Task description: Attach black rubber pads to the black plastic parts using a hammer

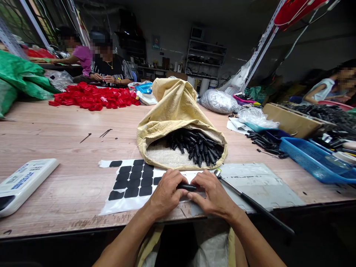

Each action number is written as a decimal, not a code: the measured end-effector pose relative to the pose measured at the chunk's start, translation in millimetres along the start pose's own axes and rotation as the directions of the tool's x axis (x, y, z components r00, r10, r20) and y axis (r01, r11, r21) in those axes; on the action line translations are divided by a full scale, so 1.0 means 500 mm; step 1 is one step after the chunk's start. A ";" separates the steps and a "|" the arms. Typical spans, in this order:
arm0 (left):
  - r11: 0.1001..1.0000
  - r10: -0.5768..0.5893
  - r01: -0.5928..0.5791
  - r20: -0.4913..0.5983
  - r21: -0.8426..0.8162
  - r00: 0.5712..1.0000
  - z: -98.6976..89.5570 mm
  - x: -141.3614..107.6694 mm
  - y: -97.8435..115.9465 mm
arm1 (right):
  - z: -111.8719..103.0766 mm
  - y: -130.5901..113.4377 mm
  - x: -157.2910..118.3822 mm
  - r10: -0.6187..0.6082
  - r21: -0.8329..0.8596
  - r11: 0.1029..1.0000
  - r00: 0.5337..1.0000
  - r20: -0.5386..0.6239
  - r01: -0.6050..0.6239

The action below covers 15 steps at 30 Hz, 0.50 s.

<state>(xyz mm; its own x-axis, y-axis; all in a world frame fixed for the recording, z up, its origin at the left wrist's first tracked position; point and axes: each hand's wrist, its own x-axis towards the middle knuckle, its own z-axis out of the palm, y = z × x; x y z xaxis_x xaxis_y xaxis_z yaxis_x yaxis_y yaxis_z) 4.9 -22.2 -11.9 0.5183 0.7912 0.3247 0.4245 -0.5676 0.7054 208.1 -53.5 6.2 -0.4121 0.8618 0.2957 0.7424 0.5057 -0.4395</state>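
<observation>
Near the table's front edge, my left hand (168, 191) is closed around a black tapered tube (188, 187), which lies sideways. My right hand (211, 191) has its fingers curled at the tube's narrow end, thumb and fingertips against it. Under my hands lies a white sheet (111, 209) with rows of black rounded-square stickers (136, 175). Just beyond, a yellow woven sack (175, 105) opens toward me, with many similar black tubes (198, 146) inside. A rod with a black handle (258, 204) rests beside my right hand, its metal end near my knuckles.
A white device (26, 181) sits at the left. Red plastic pieces (96, 96) are heaped behind, near two people. On the right are a blue basket (314, 159), black parts (263, 142) and a grey plastic sheet (258, 181). Another person is at far right.
</observation>
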 end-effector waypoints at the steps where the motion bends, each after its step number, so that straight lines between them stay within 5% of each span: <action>1: 1.000 -0.001 0.001 -0.003 0.002 1.000 0.000 0.000 0.000 | -0.001 -0.001 0.000 0.000 -0.002 1.000 1.000 0.004 0.000; 15: 0.998 0.004 0.000 -0.055 0.066 0.998 0.004 -0.003 0.000 | 0.010 -0.011 0.006 0.051 -0.037 0.998 0.998 0.041 -0.050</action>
<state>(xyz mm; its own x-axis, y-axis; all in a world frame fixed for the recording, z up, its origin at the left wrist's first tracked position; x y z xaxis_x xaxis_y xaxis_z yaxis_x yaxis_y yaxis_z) 5.9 -23.8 -13.7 0.4783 0.8002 0.3617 0.4720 -0.5816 0.6625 200.1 -53.3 5.2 -0.3948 0.8874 0.2382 0.7808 0.4606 -0.4220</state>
